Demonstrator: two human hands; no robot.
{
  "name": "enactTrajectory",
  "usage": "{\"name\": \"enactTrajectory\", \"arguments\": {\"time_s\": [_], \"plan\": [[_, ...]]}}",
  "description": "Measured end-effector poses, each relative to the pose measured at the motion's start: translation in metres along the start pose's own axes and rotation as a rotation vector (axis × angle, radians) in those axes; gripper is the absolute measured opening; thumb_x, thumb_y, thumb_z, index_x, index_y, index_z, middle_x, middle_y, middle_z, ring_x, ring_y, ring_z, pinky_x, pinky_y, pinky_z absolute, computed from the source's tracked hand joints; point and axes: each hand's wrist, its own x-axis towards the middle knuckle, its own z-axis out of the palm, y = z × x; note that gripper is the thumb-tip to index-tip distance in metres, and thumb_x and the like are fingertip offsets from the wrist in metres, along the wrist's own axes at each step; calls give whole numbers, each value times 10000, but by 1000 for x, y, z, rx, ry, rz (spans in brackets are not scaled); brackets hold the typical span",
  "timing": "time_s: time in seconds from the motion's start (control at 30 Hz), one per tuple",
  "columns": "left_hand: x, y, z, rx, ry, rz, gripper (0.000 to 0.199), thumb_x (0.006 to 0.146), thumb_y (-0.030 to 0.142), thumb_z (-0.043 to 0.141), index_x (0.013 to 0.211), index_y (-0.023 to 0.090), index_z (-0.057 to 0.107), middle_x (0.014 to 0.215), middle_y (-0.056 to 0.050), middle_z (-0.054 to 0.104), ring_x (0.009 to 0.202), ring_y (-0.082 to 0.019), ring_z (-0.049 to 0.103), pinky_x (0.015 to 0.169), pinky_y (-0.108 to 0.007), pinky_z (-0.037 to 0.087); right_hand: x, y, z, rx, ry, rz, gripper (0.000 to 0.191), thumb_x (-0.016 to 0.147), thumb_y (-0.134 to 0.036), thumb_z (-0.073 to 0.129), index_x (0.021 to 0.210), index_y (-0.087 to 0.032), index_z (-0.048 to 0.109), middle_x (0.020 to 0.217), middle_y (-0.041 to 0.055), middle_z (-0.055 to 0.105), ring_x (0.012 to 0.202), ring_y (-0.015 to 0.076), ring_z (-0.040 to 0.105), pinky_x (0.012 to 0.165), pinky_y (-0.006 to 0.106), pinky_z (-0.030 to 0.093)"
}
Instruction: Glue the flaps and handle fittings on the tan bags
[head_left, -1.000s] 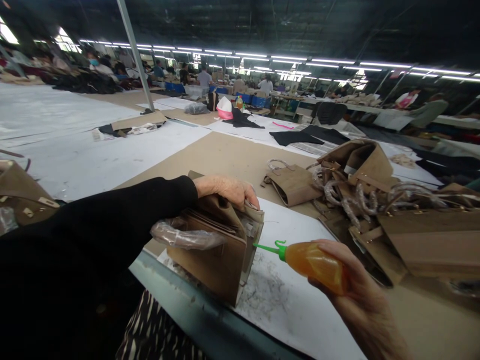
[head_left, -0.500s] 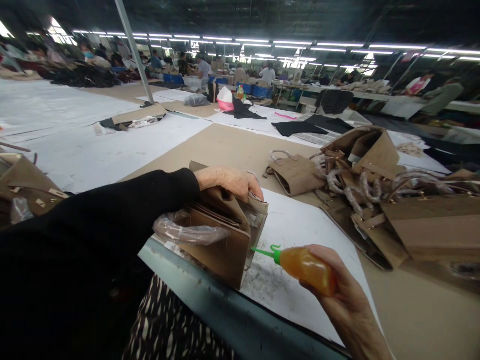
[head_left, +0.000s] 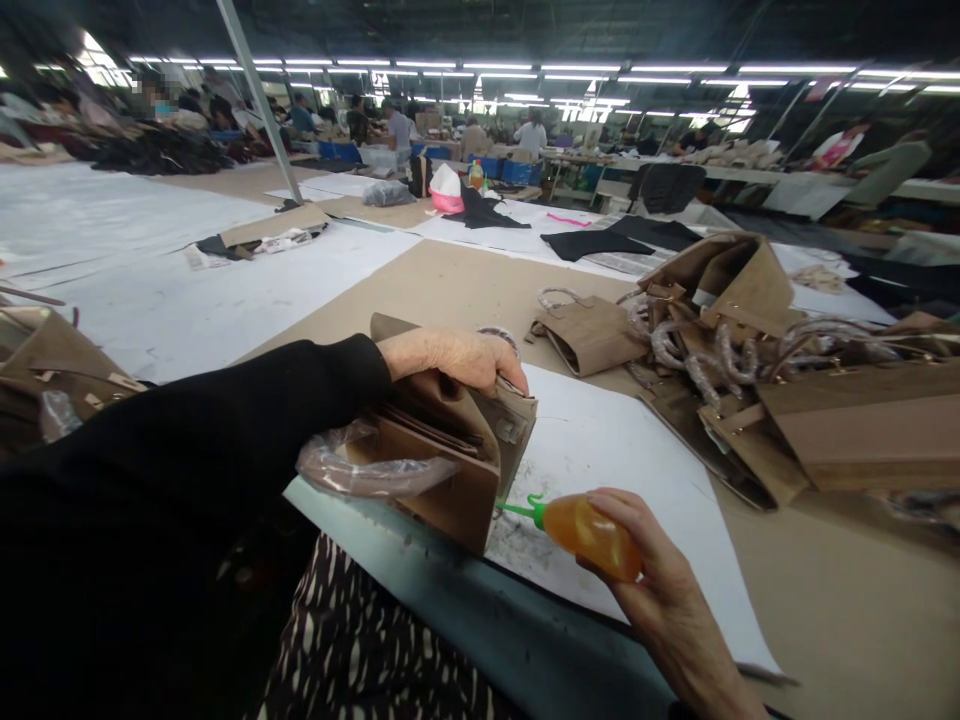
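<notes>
A brown handbag (head_left: pixel 442 495) stands at the table's front edge, its wrapped handle (head_left: pixel 375 475) hanging toward me. My left hand (head_left: pixel 465 358) is closed over the bag's upper far edge, fingertips curled onto its right end. In my right hand (head_left: pixel 645 550) is a squeeze bottle (head_left: pixel 589 535) of amber liquid, gripped round its body and tilted sideways. The bottle's thin green nozzle points left, its tip at the bag's right side edge. Whether liquid is coming out I cannot tell.
A heap of brown handbags (head_left: pixel 750 370) with plastic-wrapped handles lies to the right. Another bag (head_left: pixel 60 370) is at the left. White paper (head_left: pixel 622 480) covers the table under my work. Farther back are black fabric pieces (head_left: pixel 592 243), a metal post (head_left: pixel 259 100) and people at other tables.
My right hand and the bottle have shifted slightly left and, with the nozzle, now sit lower along the bag's side edge. My left hand keeps its hold on the bag.
</notes>
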Motion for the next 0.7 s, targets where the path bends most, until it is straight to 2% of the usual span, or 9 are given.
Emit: {"name": "enactTrajectory", "arguments": {"time_s": [0.1,0.2,0.3,0.43,0.57,0.7], "plan": [[-7,6,5,74,25,14,504,718,24,523,1177,165,676,1106,-26,705,959,-156,608,839,-186,455,-5,5,1,40,19,65,303,841,-290,685,1133,-328,615,1133,19,609,1007,257,604,818,324,521],[-24,17,6,122,70,-20,553,735,7,461,1204,223,658,1104,-1,706,941,-144,618,831,-186,451,-9,14,0,105,47,216,355,810,-352,725,1137,-287,603,1073,24,634,930,259,626,778,331,535],[-46,28,2,205,196,-55,578,759,14,430,1236,269,633,1091,17,701,945,-151,622,845,-209,448,-5,19,-1,262,86,346,435,805,-400,741,1171,-253,556,1008,33,648,852,242,631,735,330,542],[-69,39,0,465,390,-57,579,792,26,432,1265,311,602,1050,-5,668,943,-171,615,833,-247,450,10,14,-2,405,164,419,491,811,-449,740,1184,-229,509,993,58,646,847,245,611,677,330,558],[-74,39,23,691,516,-121,567,809,18,448,1251,344,589,1019,-49,613,944,-199,599,752,-276,465,27,11,-2,365,217,420,553,776,-489,766,1191,-236,501,1024,67,636,883,268,607,678,354,565],[-66,27,56,710,516,-154,512,856,59,443,1265,345,555,1040,-59,597,996,-221,571,770,-310,476,41,23,8,322,235,392,559,777,-502,759,1202,-248,499,1050,60,620,898,281,603,707,387,557]]}}
